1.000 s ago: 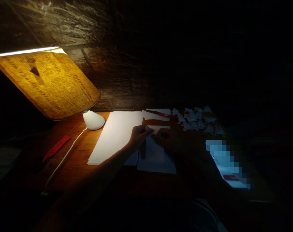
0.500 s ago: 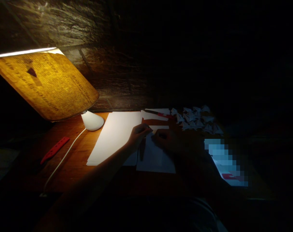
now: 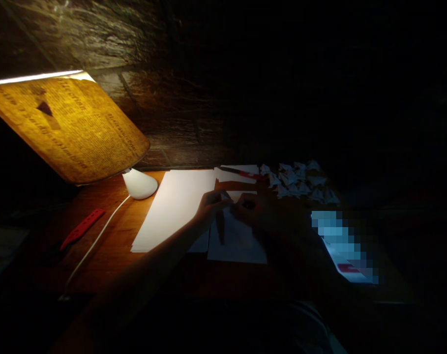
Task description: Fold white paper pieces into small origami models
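Note:
Over the right-hand white sheet (image 3: 232, 250), my left hand (image 3: 213, 204) is closed, its fingertips pinched together. My right hand (image 3: 250, 209) meets it there, fingers curled and mostly in shadow. A small piece of paper seems to be between both sets of fingertips; its shape is hidden by fingers and darkness. To the left lies a stack of white paper (image 3: 171, 211), brightly lit. Behind my hands, a red-and-dark tool (image 3: 241, 172) rests on more white paper (image 3: 249, 168). Several small folded paper shapes (image 3: 293, 179) sit grouped at the back right.
A lamp with a yellow printed shade (image 3: 86, 132) and white base (image 3: 140, 184) stands at the left, its white cord (image 3: 98, 241) running forward. A red-handled tool (image 3: 83, 227) lies near it on the wooden table (image 3: 112, 265). A glowing, blurred screen (image 3: 341, 248) is at the right.
My fingers have shifted slightly against each other, and the pale bit between them shows less. My right hand has turned a little. The view has moved slightly; the other things stay put.

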`<state>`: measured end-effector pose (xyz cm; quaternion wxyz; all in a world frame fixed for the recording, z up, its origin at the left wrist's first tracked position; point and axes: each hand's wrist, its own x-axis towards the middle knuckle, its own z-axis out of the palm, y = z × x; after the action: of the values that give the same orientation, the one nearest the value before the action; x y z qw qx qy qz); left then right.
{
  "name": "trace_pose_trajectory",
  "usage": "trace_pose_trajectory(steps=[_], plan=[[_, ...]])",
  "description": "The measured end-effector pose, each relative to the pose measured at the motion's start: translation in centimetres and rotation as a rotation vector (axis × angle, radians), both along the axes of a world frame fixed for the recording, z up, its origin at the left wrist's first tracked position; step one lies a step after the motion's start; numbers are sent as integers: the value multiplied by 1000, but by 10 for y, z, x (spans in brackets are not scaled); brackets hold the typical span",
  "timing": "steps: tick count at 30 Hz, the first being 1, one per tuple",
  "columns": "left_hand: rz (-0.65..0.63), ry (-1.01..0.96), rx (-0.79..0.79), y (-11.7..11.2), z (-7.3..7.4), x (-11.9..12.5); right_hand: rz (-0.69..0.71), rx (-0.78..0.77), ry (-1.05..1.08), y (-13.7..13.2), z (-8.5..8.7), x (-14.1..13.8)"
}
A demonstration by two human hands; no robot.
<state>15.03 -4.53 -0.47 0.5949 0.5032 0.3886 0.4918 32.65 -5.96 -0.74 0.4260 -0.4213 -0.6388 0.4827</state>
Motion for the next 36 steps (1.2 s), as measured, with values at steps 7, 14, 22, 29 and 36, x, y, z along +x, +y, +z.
trace_pose_trajectory(steps=[7, 14, 22, 29, 36], plan=[[74, -210, -76, 2, 5, 3, -21, -57, -7, 1, 6, 3], [124, -246, -86, 3, 5, 2, -16, -63, 3, 2, 2, -1], [212, -229, -72, 2, 7, 1, -30, -67, -15, 1, 6, 2], [253, -200, -37, 3, 6, -2, -43, -28, -12, 1, 4, 1], [300, -180, -22, 7, 4, -6, -41, -42, -16, 1, 3, 2]])
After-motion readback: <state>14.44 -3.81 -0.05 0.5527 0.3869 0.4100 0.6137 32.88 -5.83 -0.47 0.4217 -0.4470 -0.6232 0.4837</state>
